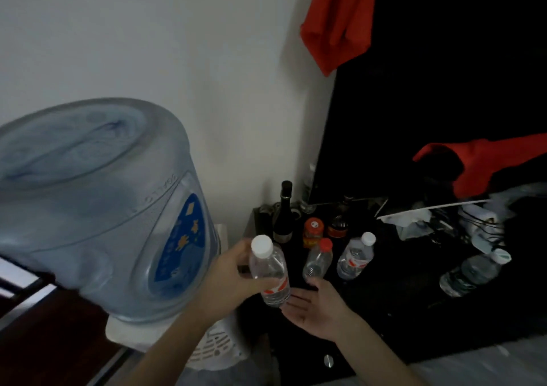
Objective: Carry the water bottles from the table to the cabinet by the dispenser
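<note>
Now the left hand [233, 279] grasps a white-capped water bottle [269, 273] around its middle, holding it nearly upright over the near-left corner of the dark cabinet [384, 311], right beside the water dispenser [213, 347] with its big blue jug [97, 208]. The right hand [318, 308] lies released, palm up and fingers straight, just under and beside the bottle's base, holding nothing. On the cabinet top stand a red-capped bottle [318, 260] and another white-capped bottle [356, 257], close together, while a darker bottle [473, 273] leans well to the right. Behind them stand a dark wine bottle [284, 212], an orange-lidded jar [313, 233] and a small dark bottle [339, 223]. Red cloth [337, 19] hangs above.
</note>
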